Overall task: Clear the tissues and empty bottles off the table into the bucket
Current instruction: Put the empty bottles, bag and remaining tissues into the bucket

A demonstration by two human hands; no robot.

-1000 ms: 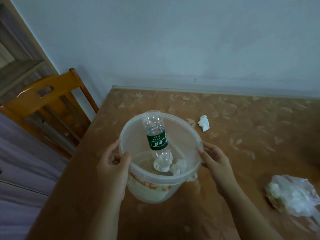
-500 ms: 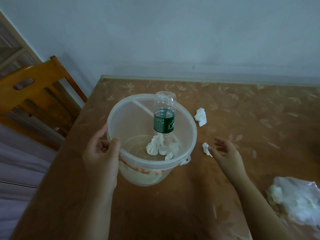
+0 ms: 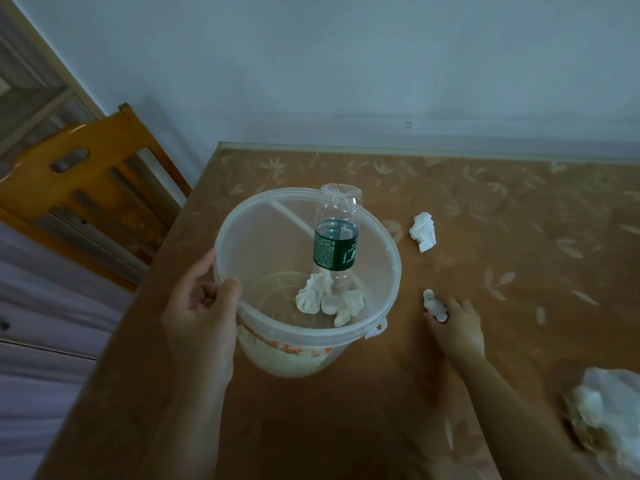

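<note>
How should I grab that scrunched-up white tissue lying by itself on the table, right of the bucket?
Pinch the far tissue at its raised, crumpled middle, coming straight down from above. It lies loose on the table, apart from the bucket, so nothing blocks the top, and its folds give fingertips something to catch.

green bottle label [image 3: 334,251], print illegible

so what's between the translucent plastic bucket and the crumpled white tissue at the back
Nothing: the head view shows only bare brown leaf-patterned table between the bucket and that tissue.
</note>
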